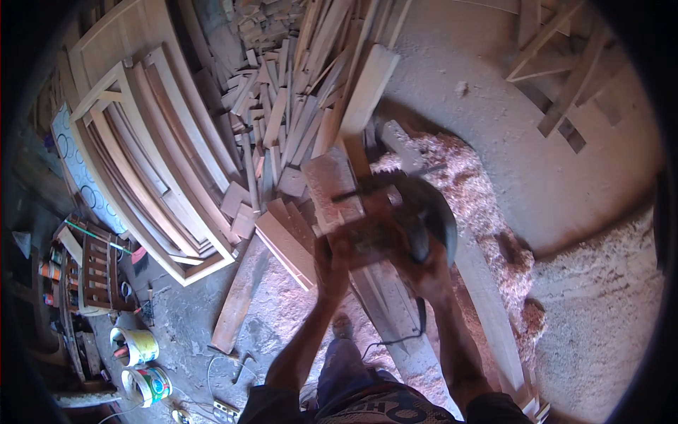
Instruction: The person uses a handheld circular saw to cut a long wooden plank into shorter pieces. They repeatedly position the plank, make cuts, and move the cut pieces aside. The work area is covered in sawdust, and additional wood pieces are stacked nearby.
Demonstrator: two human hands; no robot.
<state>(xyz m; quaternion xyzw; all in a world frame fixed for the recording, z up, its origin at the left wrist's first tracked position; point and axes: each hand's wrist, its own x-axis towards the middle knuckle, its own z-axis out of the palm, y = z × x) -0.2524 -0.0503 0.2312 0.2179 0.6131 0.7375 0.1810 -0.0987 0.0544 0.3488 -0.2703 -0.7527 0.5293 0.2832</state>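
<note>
In the middle, a dark handheld power tool [424, 201] with a rounded body is held up over a wooden plank [388, 304]. My right hand [425, 268] is closed round its right, near side. At the near left side of the tool, my left hand [333, 260] grips its edge; those fingers are blurred and partly hidden. A black cord [422, 321] hangs below my right hand and loops across the plank. Just beyond the tool lies a dusty board [330, 187]. Blur and shadow keep the tool's exact kind unclear.
Wooden frames [180, 219] lean at the left. Offcuts [279, 116] are heaped at the far middle. Pinkish shavings [480, 191] and a long board [487, 304] lie to the right. Two buckets [145, 346] [157, 385] and a power strip [226, 412] sit at the lower left.
</note>
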